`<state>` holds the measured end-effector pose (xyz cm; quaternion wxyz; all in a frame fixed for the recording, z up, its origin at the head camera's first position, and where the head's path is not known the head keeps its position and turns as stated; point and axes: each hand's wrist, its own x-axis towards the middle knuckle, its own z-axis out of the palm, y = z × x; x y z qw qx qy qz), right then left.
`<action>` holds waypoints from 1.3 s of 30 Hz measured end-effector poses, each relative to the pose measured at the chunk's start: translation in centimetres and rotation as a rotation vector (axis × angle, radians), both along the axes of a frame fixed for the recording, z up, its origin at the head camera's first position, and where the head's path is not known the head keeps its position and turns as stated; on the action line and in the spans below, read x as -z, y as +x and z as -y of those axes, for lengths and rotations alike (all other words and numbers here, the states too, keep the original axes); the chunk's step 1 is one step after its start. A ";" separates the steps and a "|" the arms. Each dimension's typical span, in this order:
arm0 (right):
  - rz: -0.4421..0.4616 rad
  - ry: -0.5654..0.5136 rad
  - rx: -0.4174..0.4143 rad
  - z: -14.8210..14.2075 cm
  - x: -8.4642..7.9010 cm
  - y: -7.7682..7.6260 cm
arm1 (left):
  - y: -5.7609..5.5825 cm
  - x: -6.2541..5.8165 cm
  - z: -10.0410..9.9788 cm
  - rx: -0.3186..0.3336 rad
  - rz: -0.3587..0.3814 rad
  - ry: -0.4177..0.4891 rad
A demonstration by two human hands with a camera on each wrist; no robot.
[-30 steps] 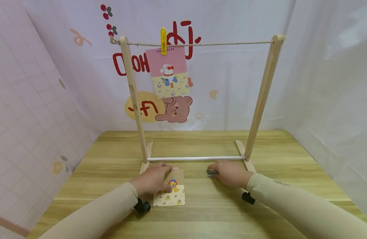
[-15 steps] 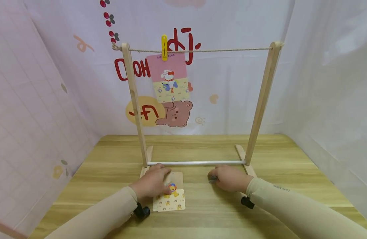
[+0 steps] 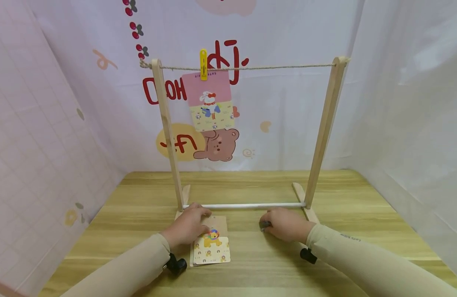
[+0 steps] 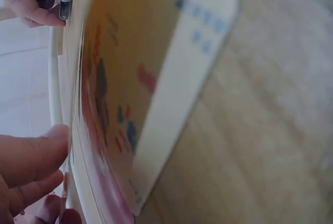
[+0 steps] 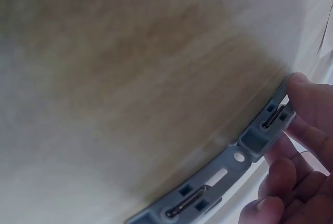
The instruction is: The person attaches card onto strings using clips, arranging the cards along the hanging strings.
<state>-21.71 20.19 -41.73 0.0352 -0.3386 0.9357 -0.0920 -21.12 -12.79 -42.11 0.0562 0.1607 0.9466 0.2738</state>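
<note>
My left hand pinches the left edge of a card with a lion on it, thumb on top and fingers below. Another card's edge shows underneath it, at the lower left. In the left wrist view, the thumb and curled fingers close on a thin card edge, and a printed card stands tilted near the camera. My right hand pinches a grey clothespin low over the table. The right wrist view shows that clothespin between thumb and fingers, and a second grey clothespin right beside it.
A wooden frame stands behind my hands, with two posts, a white bottom bar and a twine line. From the twine hangs a pink-and-yellow rabbit card, held by a yellow clothespin. A printed cloth backs the table.
The head view has tipped up, so the scene sits lower. My left hand has shifted the lion card slightly, baring a card edge beneath. My right fingers have closed on the grey clothespin.
</note>
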 end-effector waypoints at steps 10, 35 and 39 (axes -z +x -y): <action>0.004 -0.043 0.019 -0.1 -0.3 0.1 | -0.4 -0.1 0.2 -0.069 0.072 0.130; -0.126 -0.243 0.082 -0.1 -1.4 0.0 | -0.7 -1.2 0.2 -0.040 0.173 0.497; -0.112 -0.268 0.111 0.1 -1.9 -0.1 | -0.8 -1.6 0.2 -0.026 0.205 0.567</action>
